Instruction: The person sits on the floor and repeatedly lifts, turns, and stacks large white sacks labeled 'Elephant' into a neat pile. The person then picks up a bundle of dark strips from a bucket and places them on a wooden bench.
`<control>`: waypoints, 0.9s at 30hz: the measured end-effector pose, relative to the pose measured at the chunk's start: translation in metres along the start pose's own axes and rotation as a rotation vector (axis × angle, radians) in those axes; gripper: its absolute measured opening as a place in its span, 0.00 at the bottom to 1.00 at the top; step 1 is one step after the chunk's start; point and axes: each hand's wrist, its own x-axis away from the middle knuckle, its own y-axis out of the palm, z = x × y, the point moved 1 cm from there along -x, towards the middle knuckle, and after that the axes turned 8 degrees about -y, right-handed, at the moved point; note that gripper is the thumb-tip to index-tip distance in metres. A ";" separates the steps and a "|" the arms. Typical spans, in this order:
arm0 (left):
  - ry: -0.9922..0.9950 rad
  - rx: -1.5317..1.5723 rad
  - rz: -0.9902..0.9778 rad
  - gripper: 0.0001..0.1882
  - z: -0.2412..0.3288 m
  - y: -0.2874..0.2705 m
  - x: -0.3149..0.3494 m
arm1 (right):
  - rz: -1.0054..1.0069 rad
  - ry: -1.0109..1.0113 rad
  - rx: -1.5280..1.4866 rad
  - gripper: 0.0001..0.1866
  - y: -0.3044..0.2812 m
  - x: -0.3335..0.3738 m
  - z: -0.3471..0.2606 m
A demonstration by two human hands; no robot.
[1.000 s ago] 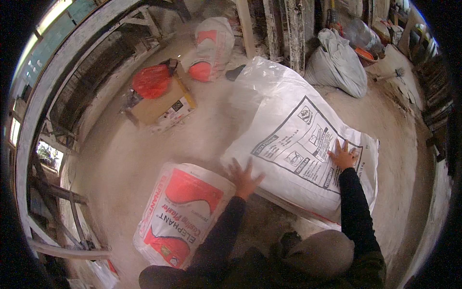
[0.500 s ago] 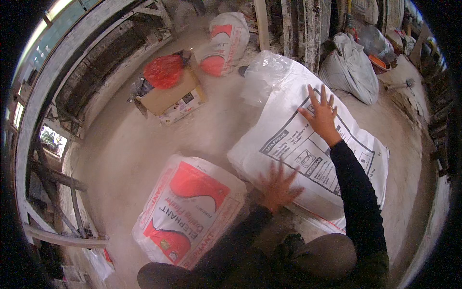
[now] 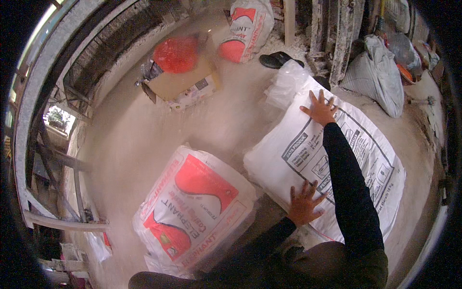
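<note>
A white sack [image 3: 284, 168] with black printed boxes lies on the floor in front of me, slightly puffed up. From its far end sticks a crumpled clear plastic liner [image 3: 287, 86]. My right hand [image 3: 321, 110] is spread on the sack near that far end, fingers apart. Closer to me, my left hand [image 3: 306, 204] presses on the sack's near left side with its fingers fanned out. Neither hand grips anything. To the left stands a full white sack with a red print [image 3: 202, 192], beside my left forearm.
An open cardboard box [image 3: 187, 86] holding a red plastic bag [image 3: 175, 54] stands far left. Behind are another red-and-white sack [image 3: 248, 31] and a black sandal [image 3: 279, 59]. A tied grey-white sack [image 3: 375, 72] leans at right; wooden frames [image 3: 62, 178] line the left.
My left hand, blurred before, now rests still on the white sack and lies further onto it. The liner at the far end looks flatter. The whole view has shifted, showing more of the sandal.
</note>
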 end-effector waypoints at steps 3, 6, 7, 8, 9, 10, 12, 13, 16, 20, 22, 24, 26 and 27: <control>-0.031 0.048 -0.085 0.32 -0.008 0.012 -0.005 | -0.038 0.029 -0.031 0.45 0.030 -0.006 0.013; -0.050 0.096 -0.130 0.33 -0.015 0.020 -0.009 | -0.007 0.031 0.065 0.44 0.050 -0.009 0.017; -0.047 0.107 -0.100 0.33 -0.015 0.023 -0.009 | 0.001 0.035 0.085 0.44 0.055 -0.011 0.019; -0.043 0.117 -0.070 0.33 -0.016 0.026 -0.008 | 0.045 0.023 0.096 0.43 0.063 -0.011 0.022; -0.054 0.118 -0.108 0.33 -0.017 0.029 -0.007 | 0.042 0.025 0.099 0.43 0.069 -0.012 0.024; -0.062 0.117 -0.140 0.33 -0.017 0.029 -0.010 | 0.048 0.025 0.104 0.43 0.071 -0.015 0.026; -0.070 0.120 -0.181 0.34 -0.017 0.029 -0.011 | 0.047 0.030 0.103 0.43 0.077 -0.014 0.030; -0.069 0.119 -0.183 0.34 -0.018 0.029 -0.012 | 0.049 0.030 0.096 0.43 0.075 -0.015 0.030; -0.072 0.115 -0.215 0.33 -0.018 0.025 -0.014 | 0.022 0.042 0.067 0.43 0.070 -0.015 0.027; -0.052 0.112 -0.213 0.32 -0.017 0.015 -0.014 | -0.031 0.051 0.008 0.42 0.057 -0.013 0.022; -0.018 0.089 -0.148 0.30 -0.014 0.011 -0.009 | -0.048 0.051 0.019 0.42 0.051 -0.010 0.020; 0.053 0.165 -0.080 0.27 -0.014 0.007 0.001 | -0.070 0.049 0.022 0.43 0.045 -0.009 0.018; 0.163 0.344 -0.016 0.23 -0.015 0.001 0.017 | -0.045 0.026 -0.016 0.43 0.042 -0.007 0.021; 0.152 0.407 0.030 0.21 -0.022 -0.004 0.028 | -0.033 0.012 -0.034 0.43 0.042 -0.007 0.019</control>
